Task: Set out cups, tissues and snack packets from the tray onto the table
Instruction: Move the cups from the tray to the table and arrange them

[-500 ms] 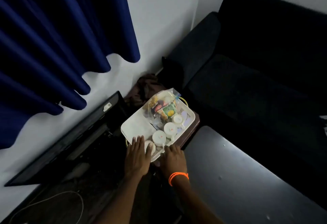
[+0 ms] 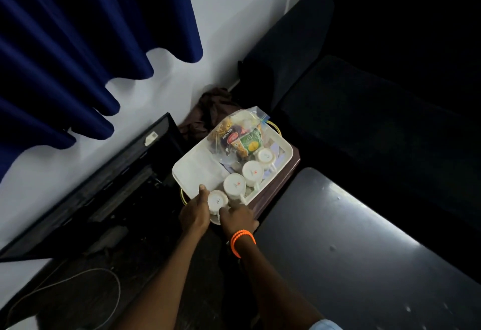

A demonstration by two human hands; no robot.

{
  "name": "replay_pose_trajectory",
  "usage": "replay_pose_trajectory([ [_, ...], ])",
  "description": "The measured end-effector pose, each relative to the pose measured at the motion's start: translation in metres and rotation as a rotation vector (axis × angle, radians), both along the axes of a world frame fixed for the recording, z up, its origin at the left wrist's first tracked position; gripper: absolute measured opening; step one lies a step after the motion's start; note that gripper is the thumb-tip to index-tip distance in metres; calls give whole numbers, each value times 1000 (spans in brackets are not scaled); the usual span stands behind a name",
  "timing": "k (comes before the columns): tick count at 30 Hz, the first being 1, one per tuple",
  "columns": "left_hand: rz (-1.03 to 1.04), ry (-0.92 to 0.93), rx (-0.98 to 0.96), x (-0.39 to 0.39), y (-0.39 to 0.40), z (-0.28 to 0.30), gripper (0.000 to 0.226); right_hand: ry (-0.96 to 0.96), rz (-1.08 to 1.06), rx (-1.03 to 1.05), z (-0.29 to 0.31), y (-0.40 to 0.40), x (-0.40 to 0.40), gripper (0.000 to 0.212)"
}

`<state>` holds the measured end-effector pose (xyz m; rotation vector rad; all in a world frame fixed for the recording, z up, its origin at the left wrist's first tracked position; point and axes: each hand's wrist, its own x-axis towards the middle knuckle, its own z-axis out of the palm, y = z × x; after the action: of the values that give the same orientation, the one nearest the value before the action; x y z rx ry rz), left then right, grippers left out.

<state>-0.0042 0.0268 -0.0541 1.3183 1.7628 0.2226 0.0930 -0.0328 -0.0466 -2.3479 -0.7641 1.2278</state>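
Tray [image 2: 194, 170] on stool: four upturned cups, snack bag [image 2: 238, 135]. Our left hand [image 2: 194, 215] and right hand [image 2: 238, 219] clasp its near rim; we lift level toward table [image 2: 364, 251].

Four upturned white cups [image 2: 235, 184] on one white tray [image 2: 192, 170], one clear bag of snack packets [image 2: 238, 137], two hands [image 2: 194, 215].

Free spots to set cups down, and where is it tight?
The dark table, right of the tray and in front of the sofa, shows bare top. On the tray only the far-left patch is bare. Crowded: the row of four upturned cups along the right side, the snack bag at the far end, both hands at the near edge.
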Motion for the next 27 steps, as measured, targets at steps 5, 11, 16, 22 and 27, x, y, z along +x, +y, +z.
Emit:
replay_pose_trajectory([
  [5, 286, -251, 26, 2, -17, 19, 60, 267, -302, 56, 19, -9, -8, 44],
  [11, 505, -483, -30, 5, -30, 33, 19, 612, -668, 248, 31, -23, 6, 27],
  [16, 364, -760, -222, 19, -45, 39, 16, 753, -824, 352, 24, -52, 39, 29],
  [22, -112, -914, -572, 69, -72, 27, 56, 625, -677, 506, 11, -125, 102, 50],
  [27, -385, -695, -610, 136, -131, 13, 64, 457, -628, 445, -13, -210, 159, 69],
])
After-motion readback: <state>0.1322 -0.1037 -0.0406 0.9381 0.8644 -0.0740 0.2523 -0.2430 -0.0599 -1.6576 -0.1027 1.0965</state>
